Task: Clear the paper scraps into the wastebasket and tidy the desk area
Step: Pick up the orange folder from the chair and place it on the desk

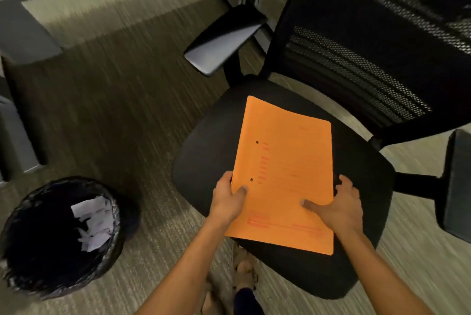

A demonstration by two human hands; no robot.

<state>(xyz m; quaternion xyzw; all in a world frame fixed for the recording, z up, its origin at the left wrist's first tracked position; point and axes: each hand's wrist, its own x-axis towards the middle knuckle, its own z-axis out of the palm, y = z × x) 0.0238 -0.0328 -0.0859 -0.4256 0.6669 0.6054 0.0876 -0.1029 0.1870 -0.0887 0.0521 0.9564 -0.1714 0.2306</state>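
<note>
- Head view looks down at black mesh office chair (293,161), orange folder (283,174) over the seat
- left hand (229,202) grips folder's left edge, thumb on top, fingers under
- right hand (341,207) grips lower right edge, thumb pressed flat on the cover, fingers curled round the side
- can't tell if folder rests on the seat or is just off it, near end overhangs front of seat
- wastebasket (61,235) with black liner on carpet to the left, well apart from chair; white paper scraps (93,225) lie inside it
- no loose scraps visible on carpet or seat, so scrap-clearing looks done, judging by this
- step in hand: tidy phase, handling the folder at the chair
- next move likely needs both hands keeping folder level so it doesn't sag, then carrying it to the desk; desk top not in view, so placement spot unknown
</note>
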